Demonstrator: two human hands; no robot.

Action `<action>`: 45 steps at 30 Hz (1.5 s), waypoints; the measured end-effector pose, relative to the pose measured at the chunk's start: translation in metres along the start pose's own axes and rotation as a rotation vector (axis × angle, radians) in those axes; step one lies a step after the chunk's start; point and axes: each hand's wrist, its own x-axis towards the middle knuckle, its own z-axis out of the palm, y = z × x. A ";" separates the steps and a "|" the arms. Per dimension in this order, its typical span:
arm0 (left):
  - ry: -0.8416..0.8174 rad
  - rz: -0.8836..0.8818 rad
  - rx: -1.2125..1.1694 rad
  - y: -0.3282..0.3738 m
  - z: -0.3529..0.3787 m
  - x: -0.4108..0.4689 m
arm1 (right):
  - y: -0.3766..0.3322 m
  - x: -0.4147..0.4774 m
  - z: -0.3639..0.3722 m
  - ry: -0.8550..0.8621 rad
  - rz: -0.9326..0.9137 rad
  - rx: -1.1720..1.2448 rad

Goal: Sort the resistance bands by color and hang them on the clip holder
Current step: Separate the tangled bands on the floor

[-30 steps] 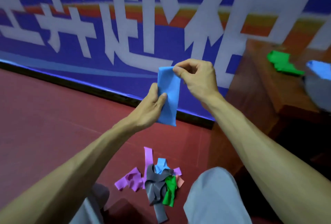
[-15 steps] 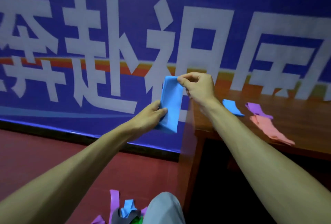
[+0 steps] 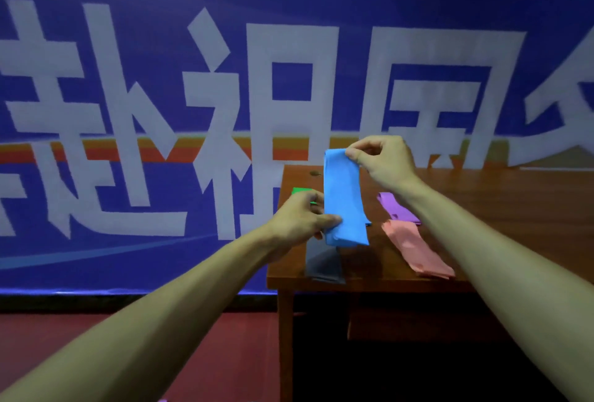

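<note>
both arms outstretched, right hand [image 3: 382, 162] pinches blue band [image 3: 344, 199] top corner, left hand [image 3: 300, 220] pinches its lower edge, band hanging upright between them.

Folded blue band [image 3: 344, 199] held upright, purple band [image 3: 397, 208], pink band [image 3: 414, 249], grey band [image 3: 323, 266] and green band [image 3: 300, 190] lying flat nearby

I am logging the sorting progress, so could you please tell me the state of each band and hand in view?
blue band: folded, held upright in the air by both hands.
left hand: pinches its lower left edge.
right hand: pinches its top right corner.
purple band: lying loose on the table.
pink band: lying on the table, nearer than the purple.
green band: on the table, mostly hidden behind the left hand.
grey band: lying at the table's front edge.
</note>
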 end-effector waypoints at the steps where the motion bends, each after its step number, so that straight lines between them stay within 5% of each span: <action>1: -0.002 -0.009 -0.001 0.002 0.004 0.013 | 0.011 0.006 -0.002 0.016 0.010 -0.002; 7: -0.054 -0.020 0.120 0.000 0.015 0.092 | 0.082 0.047 0.010 0.033 0.086 -0.042; 19: -0.123 -0.235 0.312 -0.044 0.027 0.190 | 0.176 0.095 0.057 -0.238 0.151 -0.281; 25: -0.101 -0.201 0.637 -0.048 0.034 0.198 | 0.202 0.095 0.076 -0.384 0.200 -0.444; 29: -0.096 -0.138 0.830 -0.041 0.038 0.193 | 0.201 0.089 0.083 -0.441 0.161 -0.558; 34: -0.018 -0.118 0.798 -0.040 0.025 0.185 | 0.187 0.083 0.081 -0.414 0.116 -0.668; 45: 0.125 0.005 0.863 -0.008 -0.063 0.097 | 0.080 0.071 0.080 -0.424 -0.038 -0.525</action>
